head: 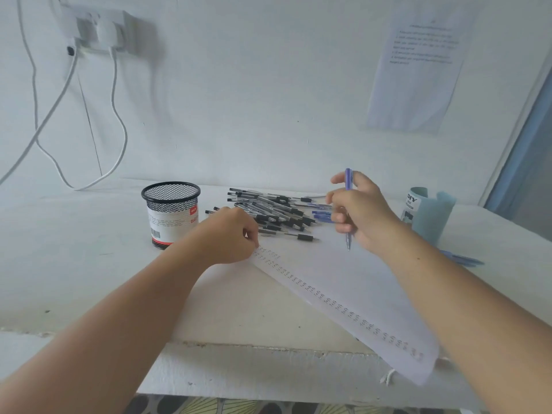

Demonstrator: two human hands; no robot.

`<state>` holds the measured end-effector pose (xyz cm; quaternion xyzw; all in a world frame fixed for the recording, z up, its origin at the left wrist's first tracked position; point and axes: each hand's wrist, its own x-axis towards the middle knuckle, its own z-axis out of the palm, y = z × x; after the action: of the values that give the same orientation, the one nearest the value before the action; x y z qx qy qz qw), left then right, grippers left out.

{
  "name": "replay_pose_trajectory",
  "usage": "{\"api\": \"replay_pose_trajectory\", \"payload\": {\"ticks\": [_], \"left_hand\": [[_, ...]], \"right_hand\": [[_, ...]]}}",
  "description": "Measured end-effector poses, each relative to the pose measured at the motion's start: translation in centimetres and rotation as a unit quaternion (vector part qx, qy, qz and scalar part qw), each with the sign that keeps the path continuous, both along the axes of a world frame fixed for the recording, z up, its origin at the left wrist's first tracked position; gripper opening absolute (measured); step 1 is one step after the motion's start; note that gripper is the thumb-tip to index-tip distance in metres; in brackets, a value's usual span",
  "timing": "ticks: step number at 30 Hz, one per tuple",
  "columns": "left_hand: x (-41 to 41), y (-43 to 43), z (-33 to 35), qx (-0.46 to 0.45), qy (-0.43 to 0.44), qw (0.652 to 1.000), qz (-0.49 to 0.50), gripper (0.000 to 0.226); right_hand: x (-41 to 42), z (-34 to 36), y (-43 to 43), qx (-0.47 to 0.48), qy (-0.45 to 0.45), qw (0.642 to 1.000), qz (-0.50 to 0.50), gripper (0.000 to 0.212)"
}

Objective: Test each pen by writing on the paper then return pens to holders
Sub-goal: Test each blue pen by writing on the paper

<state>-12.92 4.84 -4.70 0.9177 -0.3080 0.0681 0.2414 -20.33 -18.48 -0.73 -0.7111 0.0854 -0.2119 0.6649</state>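
Right hand [360,210]: fingers closed around a blue pen [348,204], held nearly upright, tip down just above the paper [352,294]; whether the tip touches the sheet I cannot tell.
Left hand [231,234]: curled into a loose fist, resting on the near left corner of the paper, holding nothing that I can see.
Paper: lies slantwise on the white table [74,264], its near end hanging past the table edge, with a row of small written marks along its left edge.
Black pens [274,210]: a loose heap on the table beyond the paper, between the two hands.
Mesh holder [171,213]: upright to the left of the heap, near the left hand (black, with a white label).
Blue holder [430,213]: stands behind the right wrist.
Other blue pens [463,259]: lying right of the right forearm.
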Motion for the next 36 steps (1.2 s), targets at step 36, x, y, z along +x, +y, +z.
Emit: {"api": "replay_pose_trajectory", "payload": {"ticks": [36], "left_hand": [[-0.2,0.0,0.0,-0.017,0.002,1.0,-0.008,0.027]], "right_hand": [[-8.1,-6.5,-13.9,-0.588,0.034,0.781,-0.208,0.03]]}}
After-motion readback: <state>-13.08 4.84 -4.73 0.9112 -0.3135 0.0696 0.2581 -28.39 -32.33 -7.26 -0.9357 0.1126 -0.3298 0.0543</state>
